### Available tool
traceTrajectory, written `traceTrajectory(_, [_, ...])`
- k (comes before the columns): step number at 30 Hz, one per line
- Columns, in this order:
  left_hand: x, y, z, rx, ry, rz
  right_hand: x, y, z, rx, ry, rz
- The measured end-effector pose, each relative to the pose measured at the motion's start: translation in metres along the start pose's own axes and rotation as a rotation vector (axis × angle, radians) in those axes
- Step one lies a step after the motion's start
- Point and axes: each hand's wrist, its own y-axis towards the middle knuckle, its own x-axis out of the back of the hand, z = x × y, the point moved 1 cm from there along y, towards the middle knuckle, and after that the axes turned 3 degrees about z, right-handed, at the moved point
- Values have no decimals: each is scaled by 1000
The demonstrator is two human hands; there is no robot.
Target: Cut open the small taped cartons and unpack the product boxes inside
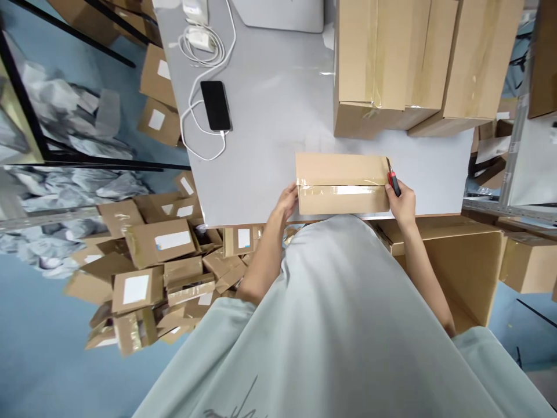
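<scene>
A long, flat cardboard box (342,169) lies on the table at its near edge, a strip of clear tape running along its middle seam. The seam shows a pale gap toward the right half. My left hand (288,201) rests against the box's left end, fingers together along its side. At the right end, my right hand (401,203) is closed around a red and black utility knife (394,181), its blade pointing away from me. The fingers of that hand also touch the box's right end.
Large taped cartons (391,52) stand at the table's back right. A phone (216,105) with a white cable, a charger (201,38) and a laptop (282,13) lie farther back. Many small boxes (161,241) are heaped on the floor at left; an open carton (461,261) stands at right.
</scene>
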Motion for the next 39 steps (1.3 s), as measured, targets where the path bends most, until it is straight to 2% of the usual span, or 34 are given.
traceTrajectory(3, [-1, 3, 3, 6, 37, -58, -6, 0, -7, -15, 97, 5])
traceTrajectory(6, [16, -9, -1, -31, 68, -161, -14, 12, -31, -121, 291, -66])
traceTrajectory(8, [27, -27, -10, -135, 139, -238, -18, 23, -53, -238, 259, -118])
traceTrajectory(10, [29, -49, -25, -329, 292, -288, -24, 33, -75, -337, 119, -137])
traceTrajectory(12, [19, -69, -42, -550, 486, -292, -32, 40, -92, -394, 4, -140])
traceTrajectory(14, [0, -82, -58, -692, 647, -251, -40, 43, -103, -416, -40, -148])
traceTrajectory(16, [-19, -86, -68, -746, 771, -192, -47, 45, -109, -426, -71, -148])
traceTrajectory(19, [-41, -81, -73, -770, 914, -101, -49, 48, -108, -409, -98, -138])
traceTrajectory(22, [-52, -75, -72, -791, 1002, -55, -37, 51, -94, -277, -61, -144])
traceTrajectory(26, [-58, -79, -77, -787, 1082, -46, -4, 47, -49, 149, 62, -128])
traceTrajectory(29, [-57, -95, -84, -812, 1137, -42, 13, 42, -8, 426, -33, 33])
traceTrajectory(31, [-55, -110, -86, -841, 1154, -33, 16, 44, 13, 560, -167, 153])
traceTrajectory(35, [-48, -141, -80, -877, 1159, -9, 11, 54, 31, 691, -413, 296])
traceTrajectory(39, [-46, -162, -74, -890, 1131, -41, 11, 61, 35, 734, -464, 352])
